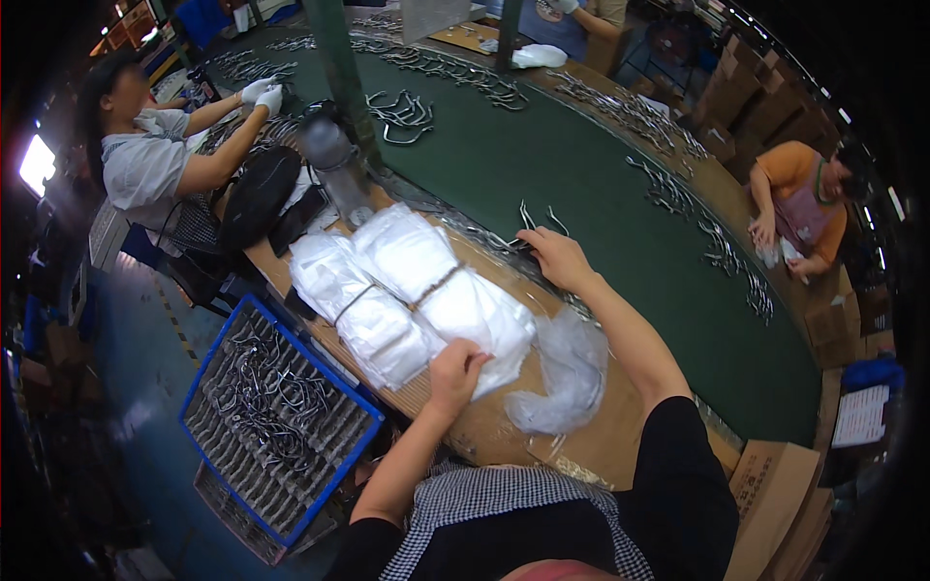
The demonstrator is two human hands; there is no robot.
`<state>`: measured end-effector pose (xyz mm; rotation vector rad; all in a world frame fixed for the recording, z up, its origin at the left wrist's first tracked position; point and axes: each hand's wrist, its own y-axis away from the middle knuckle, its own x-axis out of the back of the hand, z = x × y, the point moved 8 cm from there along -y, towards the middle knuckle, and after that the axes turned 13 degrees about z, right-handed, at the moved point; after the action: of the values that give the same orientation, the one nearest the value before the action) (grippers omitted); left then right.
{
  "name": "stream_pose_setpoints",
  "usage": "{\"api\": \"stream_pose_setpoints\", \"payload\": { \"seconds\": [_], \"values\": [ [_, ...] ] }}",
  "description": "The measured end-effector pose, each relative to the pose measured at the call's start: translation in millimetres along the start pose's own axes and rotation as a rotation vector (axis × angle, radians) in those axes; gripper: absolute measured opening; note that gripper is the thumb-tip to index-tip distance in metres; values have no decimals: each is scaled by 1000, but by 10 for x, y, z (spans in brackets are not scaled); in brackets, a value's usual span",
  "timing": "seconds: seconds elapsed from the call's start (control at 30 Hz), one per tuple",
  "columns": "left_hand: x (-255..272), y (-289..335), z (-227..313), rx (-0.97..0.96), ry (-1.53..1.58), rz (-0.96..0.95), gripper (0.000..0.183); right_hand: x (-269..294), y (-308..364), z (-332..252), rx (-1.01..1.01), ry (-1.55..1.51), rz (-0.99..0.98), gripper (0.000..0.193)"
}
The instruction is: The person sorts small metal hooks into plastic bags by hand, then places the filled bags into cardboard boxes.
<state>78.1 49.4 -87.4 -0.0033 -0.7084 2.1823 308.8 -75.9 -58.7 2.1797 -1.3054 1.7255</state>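
My left hand [457, 376] rests at the near edge of a stack of white plastic bags [407, 254], its fingers curled together; whether a bag edge is pinched in them I cannot make out. Farther out, my right hand [557, 259] reaches to the edge of the green conveyor belt [523, 160], fingers closed on a shiny bent metal rod [526, 215]. More such rods lie under and beside those fingers. Dark bands cross the bag stack, which lies on the brown cardboard-topped table. A crumpled clear plastic bag [567, 373] sits between my forearms.
At the lower left stands a blue-rimmed crate [208, 363] holding many bent metal pieces. A grey bottle [334, 160] and a green post [339, 68] stand beyond the bags. Co-workers sit at left [145, 160] and right [799, 203]. Cardboard boxes [775, 494] stand at lower right.
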Motion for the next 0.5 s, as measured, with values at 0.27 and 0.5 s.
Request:
{"api": "stream_pose_setpoints", "payload": {
  "seconds": [0.27, 0.5],
  "values": [
    [178, -403, 946, -127, -86, 120, 6, 1320, 724, -327, -597, -1130, 365, 8],
    [-30, -268, 1560, -219, 70, -74, 3, 1289, 1148, -1067, -709, -1489, 333, 6]
  ]
}}
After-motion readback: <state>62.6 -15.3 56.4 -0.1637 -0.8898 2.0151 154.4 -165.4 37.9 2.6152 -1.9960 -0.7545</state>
